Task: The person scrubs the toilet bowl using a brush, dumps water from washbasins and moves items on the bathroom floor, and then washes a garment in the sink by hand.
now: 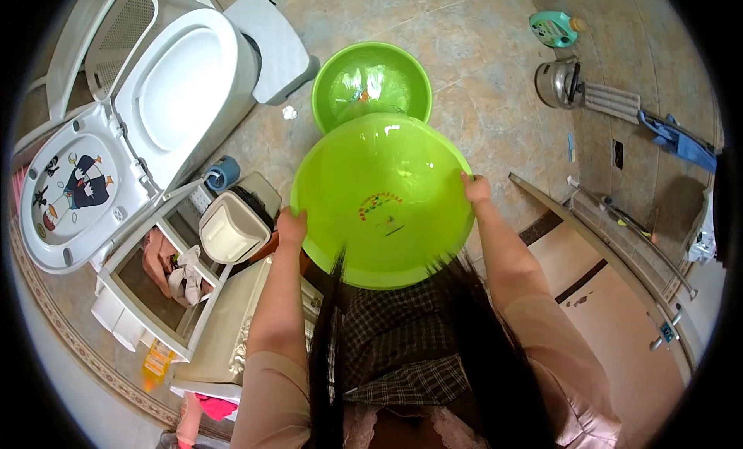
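A large light-green basin (383,193) is held up between both my hands, one at each side rim. My left hand (292,226) grips its left edge and my right hand (477,187) its right edge; the fingers beneath the rim are mostly hidden. Small coloured printing marks the basin's inside bottom. Just beyond it stands a smaller green basin (333,73) on the tiled floor, with shiny, clear liquid inside. The big basin's far rim overlaps the near side of the smaller one, and clear water seems to run at that rim.
An open toilet (182,89) and a grey stool (267,39) stand at the upper left. Below them are a bin (232,231) and a shelf (130,282). A metal kettle (554,83), a green bottle (551,29) and a door (596,294) are on the right.
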The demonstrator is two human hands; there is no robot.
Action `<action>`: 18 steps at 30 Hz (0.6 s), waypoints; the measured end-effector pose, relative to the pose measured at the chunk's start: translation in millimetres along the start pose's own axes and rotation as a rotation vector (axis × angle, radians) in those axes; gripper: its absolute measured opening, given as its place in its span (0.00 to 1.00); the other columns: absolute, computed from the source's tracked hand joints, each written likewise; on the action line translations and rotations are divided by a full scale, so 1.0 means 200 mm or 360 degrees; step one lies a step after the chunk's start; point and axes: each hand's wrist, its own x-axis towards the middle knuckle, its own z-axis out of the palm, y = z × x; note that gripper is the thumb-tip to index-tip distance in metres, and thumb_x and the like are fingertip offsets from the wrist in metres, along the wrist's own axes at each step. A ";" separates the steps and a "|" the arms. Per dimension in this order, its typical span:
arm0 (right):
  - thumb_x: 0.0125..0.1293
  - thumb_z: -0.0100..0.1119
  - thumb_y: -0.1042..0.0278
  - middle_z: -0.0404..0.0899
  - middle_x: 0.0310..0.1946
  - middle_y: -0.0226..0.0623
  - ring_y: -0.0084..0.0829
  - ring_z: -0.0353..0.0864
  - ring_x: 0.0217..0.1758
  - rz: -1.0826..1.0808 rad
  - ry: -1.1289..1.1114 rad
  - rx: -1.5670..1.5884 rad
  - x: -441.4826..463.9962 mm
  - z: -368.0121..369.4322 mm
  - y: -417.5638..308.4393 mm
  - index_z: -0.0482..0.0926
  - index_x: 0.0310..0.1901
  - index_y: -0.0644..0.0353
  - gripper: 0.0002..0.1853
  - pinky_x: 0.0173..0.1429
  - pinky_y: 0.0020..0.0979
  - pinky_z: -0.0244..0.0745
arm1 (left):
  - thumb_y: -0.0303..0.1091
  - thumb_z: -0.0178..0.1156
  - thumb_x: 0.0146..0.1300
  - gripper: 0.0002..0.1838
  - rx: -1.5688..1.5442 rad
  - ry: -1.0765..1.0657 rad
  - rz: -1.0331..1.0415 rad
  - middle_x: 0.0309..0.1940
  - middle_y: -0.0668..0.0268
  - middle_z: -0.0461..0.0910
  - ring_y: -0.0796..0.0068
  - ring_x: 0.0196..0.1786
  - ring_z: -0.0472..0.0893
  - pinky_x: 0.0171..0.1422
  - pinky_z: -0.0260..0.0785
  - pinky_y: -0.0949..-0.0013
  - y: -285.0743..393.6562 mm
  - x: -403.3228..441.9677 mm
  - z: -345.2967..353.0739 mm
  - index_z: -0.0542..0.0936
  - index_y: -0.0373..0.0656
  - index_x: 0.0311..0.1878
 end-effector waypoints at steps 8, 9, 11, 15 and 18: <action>0.54 0.58 0.49 0.77 0.37 0.57 0.46 0.79 0.42 -0.0010 -0.0131 -0.0125 0.14 -0.13 -0.09 0.75 0.42 0.75 0.29 0.45 0.38 0.73 | 0.45 0.50 0.60 0.23 0.0247 -0.0213 -0.0072 0.38 0.43 0.75 0.45 0.44 0.74 0.47 0.66 0.54 -0.03 0.07 0.08 0.73 0.28 0.41; 0.54 0.58 0.49 0.77 0.37 0.57 0.46 0.79 0.42 -0.0014 -0.0131 -0.0129 0.16 -0.14 -0.10 0.75 0.42 0.75 0.29 0.45 0.38 0.73 | 0.46 0.48 0.61 0.24 0.0264 -0.0243 -0.0181 0.40 0.42 0.75 0.45 0.46 0.73 0.49 0.65 0.54 -0.01 0.07 0.09 0.72 0.28 0.43; 0.55 0.56 0.49 0.76 0.40 0.58 0.49 0.75 0.47 -0.0007 -0.0122 -0.0153 0.21 -0.16 -0.10 0.76 0.41 0.73 0.28 0.50 0.38 0.70 | 0.47 0.48 0.62 0.25 0.0257 -0.0362 -0.0220 0.41 0.42 0.74 0.45 0.46 0.73 0.49 0.65 0.54 0.08 0.03 0.04 0.71 0.28 0.45; 0.55 0.56 0.49 0.76 0.40 0.58 0.49 0.76 0.47 0.0018 -0.0225 -0.0246 0.23 -0.24 -0.16 0.76 0.41 0.73 0.28 0.50 0.38 0.70 | 0.46 0.45 0.63 0.26 0.0190 -0.0577 -0.0388 0.44 0.41 0.73 0.46 0.48 0.73 0.51 0.65 0.54 0.16 -0.01 0.03 0.68 0.27 0.49; 0.54 0.57 0.50 0.76 0.40 0.58 0.50 0.76 0.46 -0.0016 -0.0294 -0.0297 0.27 -0.27 -0.13 0.75 0.42 0.73 0.28 0.49 0.38 0.71 | 0.45 0.44 0.63 0.26 0.0134 -0.0552 -0.0259 0.45 0.41 0.72 0.46 0.48 0.73 0.51 0.65 0.55 0.08 0.00 0.11 0.67 0.27 0.50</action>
